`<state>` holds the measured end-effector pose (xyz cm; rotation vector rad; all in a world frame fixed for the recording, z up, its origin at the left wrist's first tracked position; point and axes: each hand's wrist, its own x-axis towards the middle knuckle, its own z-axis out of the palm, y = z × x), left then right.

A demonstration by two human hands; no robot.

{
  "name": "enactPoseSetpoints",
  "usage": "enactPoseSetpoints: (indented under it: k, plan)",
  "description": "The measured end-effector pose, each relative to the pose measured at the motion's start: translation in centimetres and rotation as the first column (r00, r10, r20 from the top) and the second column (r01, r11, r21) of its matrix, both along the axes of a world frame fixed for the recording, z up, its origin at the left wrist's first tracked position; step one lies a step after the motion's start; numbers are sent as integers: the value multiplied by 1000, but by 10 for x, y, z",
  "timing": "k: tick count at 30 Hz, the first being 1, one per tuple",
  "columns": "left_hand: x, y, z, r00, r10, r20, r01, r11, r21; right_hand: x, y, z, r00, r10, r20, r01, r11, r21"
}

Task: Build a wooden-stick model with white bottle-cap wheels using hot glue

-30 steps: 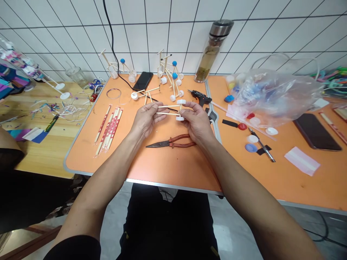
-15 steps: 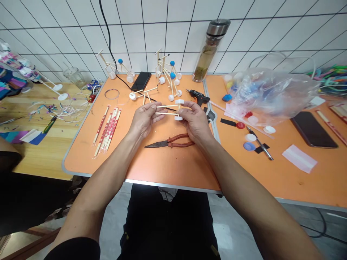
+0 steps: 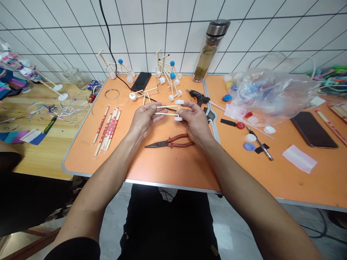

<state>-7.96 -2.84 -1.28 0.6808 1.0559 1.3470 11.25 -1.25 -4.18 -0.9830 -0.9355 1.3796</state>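
Between my hands, above the orange table (image 3: 162,168), is a small frame of wooden sticks (image 3: 167,107) with two white bottle-cap wheels (image 3: 179,102) at its right end. My left hand (image 3: 145,119) pinches the left ends of the two sticks. Closed at the wheel end, my right hand (image 3: 196,119) grips the frame near the caps. Long-nose pliers (image 3: 169,142) with red-brown handles lie just below, one handle reaching under my right hand. A glue gun (image 3: 198,96) rests beyond that hand.
Stick models with cap wheels (image 3: 170,81) stand by the tiled wall. Wrapped chopsticks (image 3: 110,131) lie at left. A glass bottle (image 3: 207,54) stands at the back. To the right are a plastic bag (image 3: 271,92), loose caps (image 3: 249,146), a pen (image 3: 261,144) and a phone (image 3: 314,129).
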Motion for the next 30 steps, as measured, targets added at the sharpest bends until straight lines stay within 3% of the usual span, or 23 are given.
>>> enactPoseSetpoints:
  k: [30]
  plan:
    - [2, -1, 2, 1000, -3, -21, 2, 1000, -17, 0, 2, -3, 1000, -1, 22, 0, 999, 39]
